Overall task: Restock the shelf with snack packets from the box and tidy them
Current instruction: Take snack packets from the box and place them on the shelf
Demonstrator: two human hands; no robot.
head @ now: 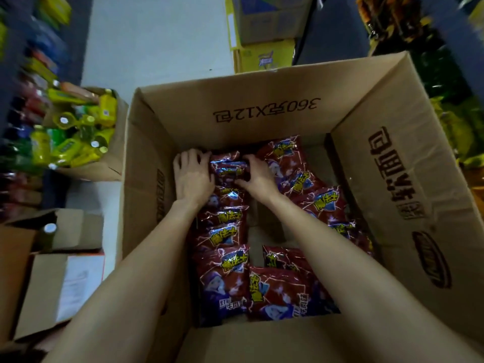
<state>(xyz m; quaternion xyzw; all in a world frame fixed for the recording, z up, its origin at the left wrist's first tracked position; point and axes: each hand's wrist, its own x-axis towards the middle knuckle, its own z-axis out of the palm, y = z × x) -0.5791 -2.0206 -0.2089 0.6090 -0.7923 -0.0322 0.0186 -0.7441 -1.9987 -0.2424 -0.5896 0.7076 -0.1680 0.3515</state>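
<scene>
While both hands work deep in the big cardboard box [235, 106], a bunch of red snack packets [228, 167] is being gathered at the far end of the left row.

On the left, the left hand [192, 176] lies with relaxed fingers flat against the bunch's side, bracing it; the right hand [255, 176] curls its fingers round the bunch from the other side — to lift cleanly, I judge both should squeeze inward evenly so no slippery packet drops out. Left of the box, a smaller carton of yellow-green bottles [78, 132] and plain boxes [60, 281] crowd the floor; rightward, loose packets [314, 195] lie scattered in the box, and its tall right flap [408, 179] could snag the forearms on the way up to the blurred shelves [445, 87].
</scene>
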